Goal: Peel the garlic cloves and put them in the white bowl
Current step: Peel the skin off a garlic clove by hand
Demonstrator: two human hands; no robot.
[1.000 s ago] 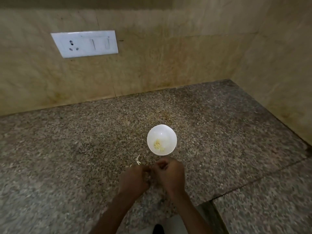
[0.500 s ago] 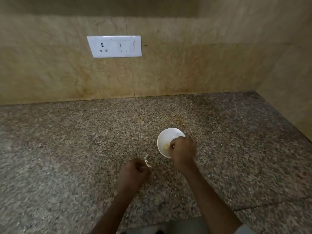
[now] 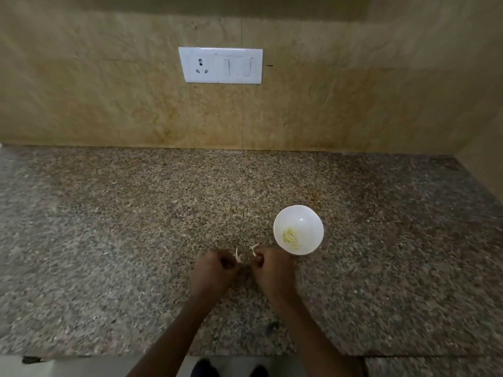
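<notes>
A small white bowl [image 3: 304, 217] sits on the speckled granite counter [image 3: 136, 227], right of centre, with several peeled yellowish garlic cloves [image 3: 290, 238] inside. My left hand [image 3: 213, 273] and my right hand [image 3: 273, 269] are curled side by side just in front and left of the bowl. Pale strips of garlic skin [image 3: 238, 255] stick up from my left fingers, and another strip [image 3: 254, 249] rises from my right fingers. Whatever clove lies inside either fist is hidden by the fingers.
A tiled wall rises behind the counter with a white socket and switch plate [image 3: 220, 65]. A side wall closes the right end. The counter's front edge [image 3: 109, 355] runs along the bottom, with floor and feet below it.
My right hand came back from over the bowl to beside my left hand and now pinches garlic skin. The camera view swung, so the bowl sits further right.
</notes>
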